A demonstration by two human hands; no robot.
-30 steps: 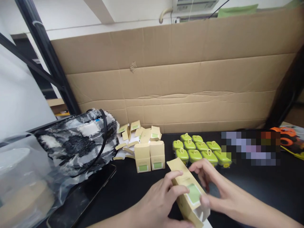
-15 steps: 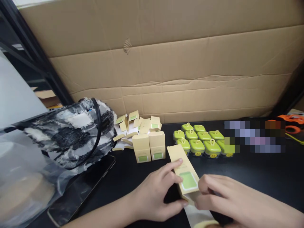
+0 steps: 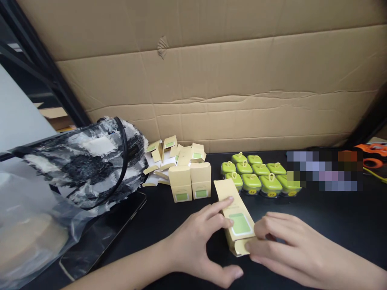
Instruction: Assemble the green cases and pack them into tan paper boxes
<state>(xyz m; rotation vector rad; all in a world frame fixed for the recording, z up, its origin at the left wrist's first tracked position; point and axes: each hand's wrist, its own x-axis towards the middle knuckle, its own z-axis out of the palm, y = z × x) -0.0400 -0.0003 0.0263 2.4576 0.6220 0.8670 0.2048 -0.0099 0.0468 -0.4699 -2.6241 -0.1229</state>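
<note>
Cardboard sheeting (image 3: 229,80) walls off the back of the black table (image 3: 332,217). At the left a black-and-white furry bag (image 3: 87,169) lies over a clear plastic bag (image 3: 27,229). Behind stand two closed small boxes (image 3: 190,182), a heap of open ones (image 3: 169,155) and a block of green-lidded jars (image 3: 260,175). Nearest, a flat carton (image 3: 234,215) lies on the table: the left hand (image 3: 196,245) presses its top with spread fingers, while the right hand (image 3: 290,245) pinches its near flap.
</note>
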